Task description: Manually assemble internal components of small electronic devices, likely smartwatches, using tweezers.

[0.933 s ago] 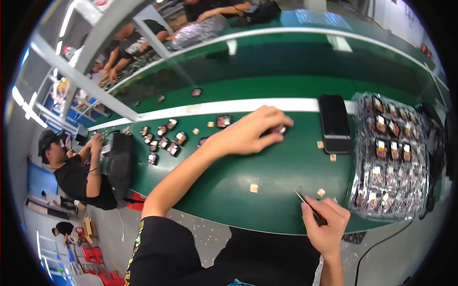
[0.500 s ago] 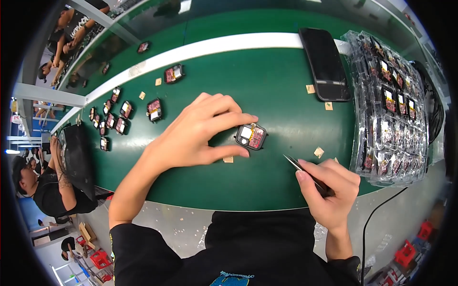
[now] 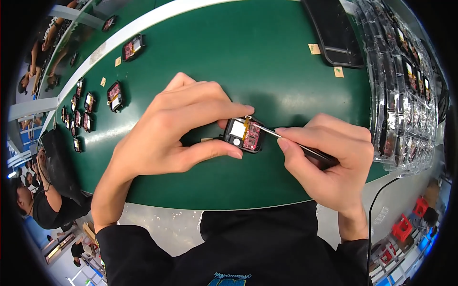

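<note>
My left hand (image 3: 176, 126) grips a small black watch case (image 3: 244, 135) by its edges, forefinger at the top and thumb at the bottom left. Inside the open case show a red circuit board, a white block, a round white part and a strip of amber tape. Closed around a pair of dark tweezers (image 3: 312, 151), my right hand (image 3: 334, 159) comes in from the right. The silvery tweezer tips are over the board's upper part, near the amber strip; whether they touch it I cannot tell.
Several similar watch cases (image 3: 89, 102) lie on the green table (image 3: 248, 187) at left. A black phone (image 3: 334, 33) rests at the far right, near small beige paper squares (image 3: 314, 48). Stacked clear plastic trays (image 3: 405, 119) hold more cases. Another person (image 3: 45, 186) sits at left.
My right hand has brought the tweezers up and left, onto the case's board. My left hand still grips the case. The whole view has shifted, with the table nearer.
</note>
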The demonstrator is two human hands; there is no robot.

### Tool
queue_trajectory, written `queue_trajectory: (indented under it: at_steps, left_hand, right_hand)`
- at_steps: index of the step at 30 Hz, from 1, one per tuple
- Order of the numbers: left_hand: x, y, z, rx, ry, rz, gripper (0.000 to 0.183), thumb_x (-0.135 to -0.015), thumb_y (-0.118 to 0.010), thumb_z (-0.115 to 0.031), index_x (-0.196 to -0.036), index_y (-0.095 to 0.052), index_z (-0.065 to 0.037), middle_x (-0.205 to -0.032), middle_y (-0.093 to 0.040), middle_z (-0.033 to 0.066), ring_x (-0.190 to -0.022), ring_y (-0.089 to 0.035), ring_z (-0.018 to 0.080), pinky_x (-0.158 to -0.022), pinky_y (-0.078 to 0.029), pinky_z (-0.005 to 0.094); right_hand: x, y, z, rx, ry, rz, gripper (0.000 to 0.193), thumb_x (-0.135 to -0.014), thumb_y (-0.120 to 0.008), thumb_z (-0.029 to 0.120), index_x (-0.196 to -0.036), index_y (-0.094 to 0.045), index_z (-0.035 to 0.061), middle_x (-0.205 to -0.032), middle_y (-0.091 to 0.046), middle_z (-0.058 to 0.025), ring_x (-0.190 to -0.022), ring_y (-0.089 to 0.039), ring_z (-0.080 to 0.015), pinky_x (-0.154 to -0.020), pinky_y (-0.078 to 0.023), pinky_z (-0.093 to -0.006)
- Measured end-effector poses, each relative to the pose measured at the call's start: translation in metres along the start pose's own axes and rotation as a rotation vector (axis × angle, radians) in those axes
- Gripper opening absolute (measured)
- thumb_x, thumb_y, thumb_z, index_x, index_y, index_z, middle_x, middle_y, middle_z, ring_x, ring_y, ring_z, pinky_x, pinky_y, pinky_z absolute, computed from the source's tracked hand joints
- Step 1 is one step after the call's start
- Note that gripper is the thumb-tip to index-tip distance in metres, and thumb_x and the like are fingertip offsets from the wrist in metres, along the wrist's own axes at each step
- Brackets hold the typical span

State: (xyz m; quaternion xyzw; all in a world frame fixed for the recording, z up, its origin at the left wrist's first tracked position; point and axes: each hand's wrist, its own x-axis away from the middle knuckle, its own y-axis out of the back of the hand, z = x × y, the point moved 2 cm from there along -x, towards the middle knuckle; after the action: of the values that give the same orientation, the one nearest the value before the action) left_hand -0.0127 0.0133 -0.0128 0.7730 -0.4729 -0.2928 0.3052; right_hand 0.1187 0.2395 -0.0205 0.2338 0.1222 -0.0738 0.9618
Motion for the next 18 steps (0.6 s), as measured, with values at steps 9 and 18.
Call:
queue_trajectory:
  at_steps: [9, 18]
  left_hand:
    - [-0.0019, 0.0020, 0.0011, -0.017, 0.008, 0.010, 0.067, -0.072, -0.096, -0.043, -0.121, -0.083, -0.001, -0.088, -0.073, 0.0057, -0.078, -0.064, 0.0206, -0.081, -0.038, 0.0355]
    - [-0.0039, 0.0029, 0.0009, -0.066, 0.013, -0.006, 0.071, -0.066, -0.098, -0.050, -0.116, -0.082, -0.002, -0.084, -0.071, 0.0019, -0.065, -0.051, 0.0133, -0.075, -0.037, 0.0322]
  right_hand:
    - [-0.0021, -0.0040, 0.0030, 0.081, -0.033, 0.029, 0.020, -0.081, -0.083, -0.008, -0.099, -0.086, -0.0027, -0.071, -0.069, -0.0052, -0.055, -0.056, -0.0076, -0.050, -0.036, -0.0238]
    - [0.0028, -0.0066, -0.0043, 0.173, 0.205, -0.072, 0.032, -0.073, -0.086, -0.010, -0.105, -0.086, -0.0031, -0.075, -0.069, -0.0064, -0.057, -0.059, -0.0113, -0.049, -0.041, -0.0254]
